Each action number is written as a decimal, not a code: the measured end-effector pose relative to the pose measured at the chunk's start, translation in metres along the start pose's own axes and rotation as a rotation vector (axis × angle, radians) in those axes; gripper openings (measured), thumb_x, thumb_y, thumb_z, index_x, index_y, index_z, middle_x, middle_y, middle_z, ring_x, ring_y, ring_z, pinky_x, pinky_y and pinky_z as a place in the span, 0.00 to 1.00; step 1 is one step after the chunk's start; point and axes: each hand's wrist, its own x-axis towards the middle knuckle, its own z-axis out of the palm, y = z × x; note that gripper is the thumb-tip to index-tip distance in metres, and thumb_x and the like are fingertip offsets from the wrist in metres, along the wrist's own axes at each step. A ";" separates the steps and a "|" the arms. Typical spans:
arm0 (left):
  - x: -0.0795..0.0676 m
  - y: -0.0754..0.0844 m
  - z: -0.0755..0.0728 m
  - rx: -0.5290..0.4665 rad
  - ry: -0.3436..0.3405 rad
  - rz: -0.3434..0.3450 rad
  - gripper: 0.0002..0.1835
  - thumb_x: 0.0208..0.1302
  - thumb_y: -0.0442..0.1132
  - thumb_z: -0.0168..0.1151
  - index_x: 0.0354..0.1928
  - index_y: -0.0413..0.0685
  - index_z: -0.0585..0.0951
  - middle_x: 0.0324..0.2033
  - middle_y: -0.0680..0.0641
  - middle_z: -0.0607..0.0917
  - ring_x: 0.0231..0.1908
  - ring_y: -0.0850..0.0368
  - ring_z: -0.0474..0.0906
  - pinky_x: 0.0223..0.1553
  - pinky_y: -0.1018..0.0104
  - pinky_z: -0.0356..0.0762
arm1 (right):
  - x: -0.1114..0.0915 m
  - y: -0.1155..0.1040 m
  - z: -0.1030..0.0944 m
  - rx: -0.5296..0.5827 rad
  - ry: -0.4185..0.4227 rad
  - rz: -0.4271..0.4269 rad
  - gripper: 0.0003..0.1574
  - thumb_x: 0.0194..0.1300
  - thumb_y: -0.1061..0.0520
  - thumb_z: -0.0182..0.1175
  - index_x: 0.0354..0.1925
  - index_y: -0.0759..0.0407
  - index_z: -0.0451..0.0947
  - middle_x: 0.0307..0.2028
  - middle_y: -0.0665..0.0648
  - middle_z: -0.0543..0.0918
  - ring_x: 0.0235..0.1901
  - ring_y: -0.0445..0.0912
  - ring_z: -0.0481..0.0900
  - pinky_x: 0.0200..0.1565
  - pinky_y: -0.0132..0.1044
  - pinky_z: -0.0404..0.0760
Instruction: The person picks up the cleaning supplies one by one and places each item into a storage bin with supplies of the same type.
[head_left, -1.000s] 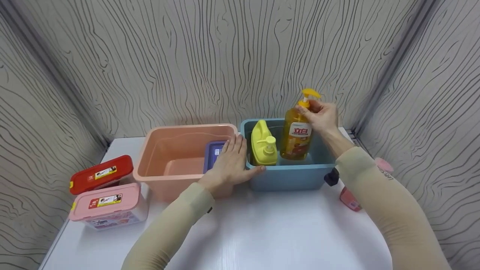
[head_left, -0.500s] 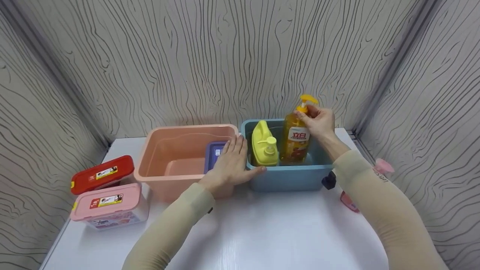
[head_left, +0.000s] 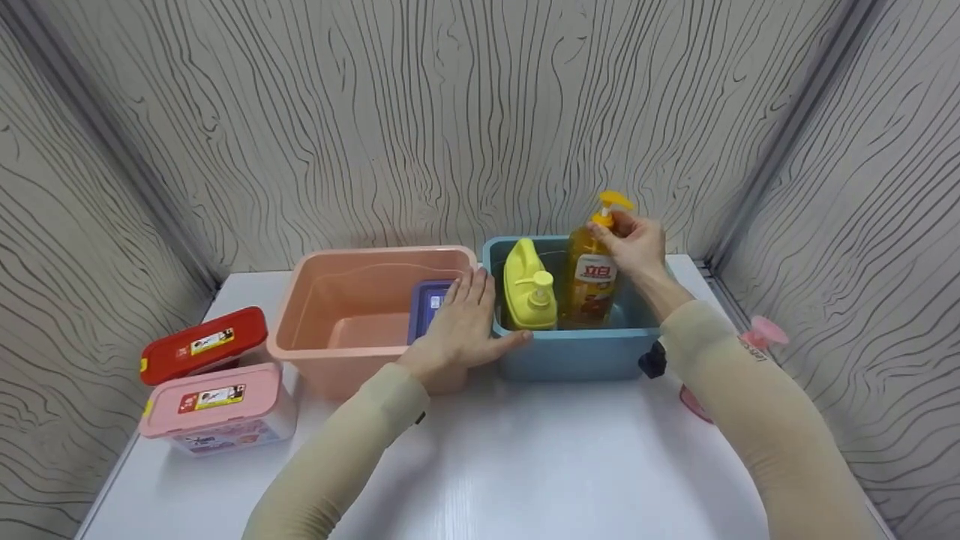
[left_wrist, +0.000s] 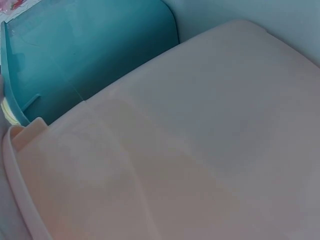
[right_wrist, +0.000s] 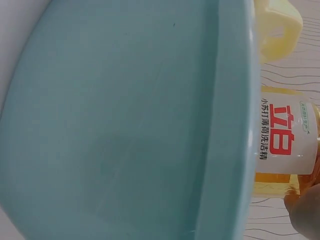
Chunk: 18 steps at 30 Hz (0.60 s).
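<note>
My right hand (head_left: 636,241) pinches the neck of an amber dish soap bottle (head_left: 594,281) with a yellow pump top, which stands nearly upright inside the blue bin (head_left: 577,356). In the right wrist view the bottle's white label (right_wrist: 287,132) shows above the bin rim. Beside it in the same bin sits a yellow pump jug (head_left: 527,292). My left hand (head_left: 461,322) lies with straight fingers over the adjoining rims of the blue bin and the salmon-pink bin (head_left: 337,364). A purple-lidded box (head_left: 424,304) inside the pink bin is partly hidden by that hand.
At the left, a red-lidded box (head_left: 206,345) lies tilted behind a pink-lidded box (head_left: 214,409) on the white table (head_left: 510,465). A pink bottle (head_left: 761,331) at the right is mostly covered by my right sleeve. Patterned walls (head_left: 465,120) enclose the table.
My right hand has lowered the dish soap bottle slightly deeper into the blue bin, shifting it a little left toward the yellow jug. My left hand has stayed in place.
</note>
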 end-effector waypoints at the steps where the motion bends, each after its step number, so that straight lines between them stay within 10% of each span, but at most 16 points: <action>1: 0.000 0.000 0.000 -0.002 0.001 0.000 0.70 0.70 0.88 0.41 0.92 0.38 0.43 0.93 0.36 0.43 0.94 0.40 0.36 0.95 0.45 0.37 | 0.000 0.000 0.000 -0.004 0.002 0.005 0.34 0.79 0.47 0.72 0.74 0.62 0.81 0.68 0.64 0.89 0.60 0.45 0.89 0.74 0.48 0.86; 18: -0.002 0.002 -0.002 -0.012 -0.013 -0.014 0.70 0.70 0.89 0.41 0.92 0.39 0.42 0.93 0.38 0.42 0.94 0.41 0.34 0.95 0.46 0.36 | 0.002 0.010 0.010 -0.015 -0.014 0.050 0.33 0.81 0.51 0.70 0.75 0.64 0.80 0.70 0.67 0.87 0.70 0.58 0.87 0.76 0.52 0.84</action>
